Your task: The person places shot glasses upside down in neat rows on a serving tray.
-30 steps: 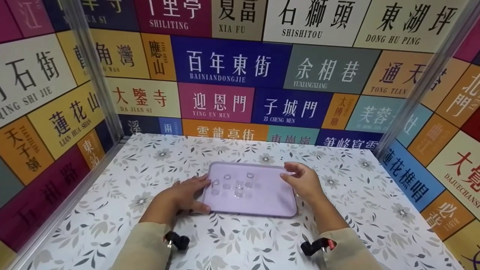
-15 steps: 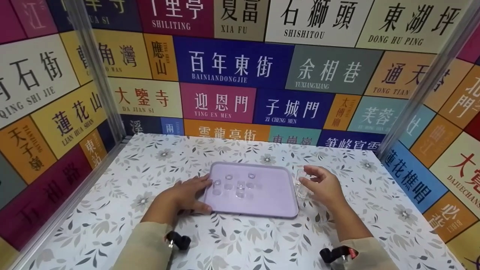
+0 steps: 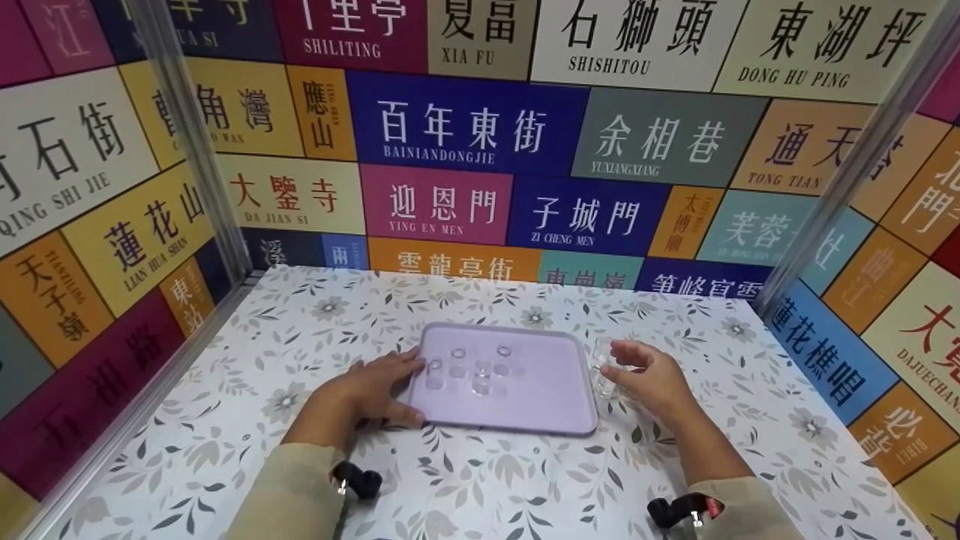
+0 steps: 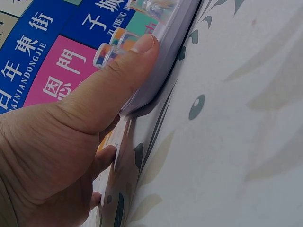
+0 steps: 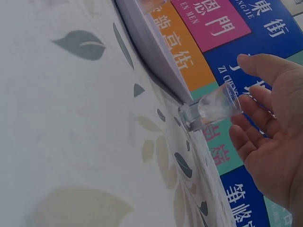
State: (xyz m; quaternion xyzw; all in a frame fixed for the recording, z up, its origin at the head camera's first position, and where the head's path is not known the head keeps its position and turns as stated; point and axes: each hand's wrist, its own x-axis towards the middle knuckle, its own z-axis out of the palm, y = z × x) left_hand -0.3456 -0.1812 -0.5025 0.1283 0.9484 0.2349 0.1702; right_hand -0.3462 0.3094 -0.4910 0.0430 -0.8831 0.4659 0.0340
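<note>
On the colourful wall of printed place-name panels we read BAINIANDONGJIE in white on a blue panel, YING EN MEN on a pink panel, ZI CHENG MEN on a darker blue panel, YUXIANGXIANG on a grey panel and SHISHITOU in black on a white panel.

Below, a pale purple rectangular tray with rounded corners lies on the white counter with a grey leaf-and-flower print. Four small clear cylindrical cups stand in the tray's left half, well apart from its right rim; bare purple surface spans the rest.

Our left hand lies along the tray's left edge, fingers extended and touching it, thumb on the rim near the front corner. Our right hand is loosely open beside one more clear cup with a thick base, which stands upright on the counter just beside the tray's right edge. The thumb is apart from this cup; whether the other fingertips touch it we cannot tell. Printed counter stretches from the right hand to the right-hand wall, and in front of the tray between our forearms.
</note>
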